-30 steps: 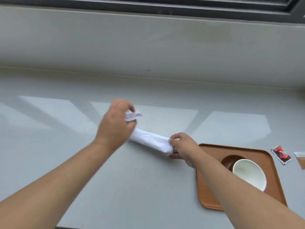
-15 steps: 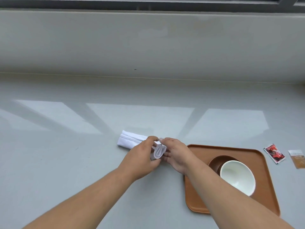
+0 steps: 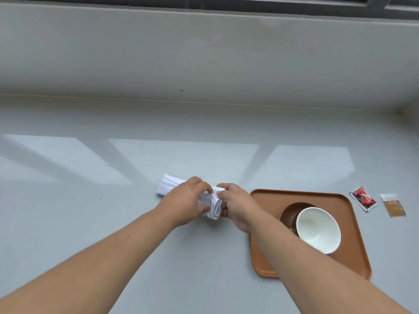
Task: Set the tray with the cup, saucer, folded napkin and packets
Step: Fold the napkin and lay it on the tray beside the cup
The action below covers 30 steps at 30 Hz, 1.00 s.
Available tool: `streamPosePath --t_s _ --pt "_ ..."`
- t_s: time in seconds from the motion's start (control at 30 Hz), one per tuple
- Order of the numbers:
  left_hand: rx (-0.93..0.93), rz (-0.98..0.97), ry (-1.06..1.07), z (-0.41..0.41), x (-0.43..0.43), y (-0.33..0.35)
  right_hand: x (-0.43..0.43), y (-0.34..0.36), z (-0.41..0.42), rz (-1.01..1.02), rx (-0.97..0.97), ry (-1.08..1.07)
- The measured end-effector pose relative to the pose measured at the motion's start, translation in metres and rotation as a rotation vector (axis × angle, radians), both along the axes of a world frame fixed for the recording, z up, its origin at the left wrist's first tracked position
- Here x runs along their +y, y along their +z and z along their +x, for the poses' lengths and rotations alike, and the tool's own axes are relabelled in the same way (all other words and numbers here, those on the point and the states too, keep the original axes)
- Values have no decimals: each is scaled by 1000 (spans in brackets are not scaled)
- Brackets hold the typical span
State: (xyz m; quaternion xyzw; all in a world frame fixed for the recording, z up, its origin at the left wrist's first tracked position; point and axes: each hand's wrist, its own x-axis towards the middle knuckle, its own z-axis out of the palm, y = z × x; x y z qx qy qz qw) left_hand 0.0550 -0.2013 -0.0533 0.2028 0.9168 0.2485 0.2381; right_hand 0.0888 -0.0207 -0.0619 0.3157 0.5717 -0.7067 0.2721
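Note:
A white napkin (image 3: 167, 185), folded into a long strip, lies on the grey counter just left of the brown tray (image 3: 269, 198). My left hand (image 3: 187, 202) presses on its middle while my right hand (image 3: 235, 203) pinches its doubled-over right end. On the tray stands a white cup (image 3: 317, 228) on a brown saucer (image 3: 290, 211). A red packet (image 3: 362, 198) and a brown packet (image 3: 394, 205) lie on the counter to the right of the tray.
A pale wall rises behind the counter (image 3: 90, 223), with a dark window frame (image 3: 385, 5) along the top. Window light makes bright patches on the counter surface.
My left hand carried the napkin's left end over to the right end, folding the strip in half. Both hands now meet at the fold beside the tray.

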Motion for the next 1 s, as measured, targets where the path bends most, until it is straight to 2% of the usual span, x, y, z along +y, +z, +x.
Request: streamPosePath --t_s 0.2,0.4,0.63,0.77,0.87,0.93,1.0 --pt "44 -64 -89 -6 0 2 4 -4 1 125 31 81" --pt "-57 2 71 -28 -1 15 5 -6 3 208 35 132" --pt "-50 -115 5 -35 14 3 6 -5 -1 32 -44 -12" --pt "49 -173 22 -30 15 -6 5 -7 -1 285 52 181" --pt "167 -389 -43 -36 8 -4 5 -3 -4 374 112 248" --pt "161 -474 -110 -43 0 -1 7 3 -8 392 155 270" --pt "64 -427 -112 -47 -9 2 7 10 -12 374 220 277"
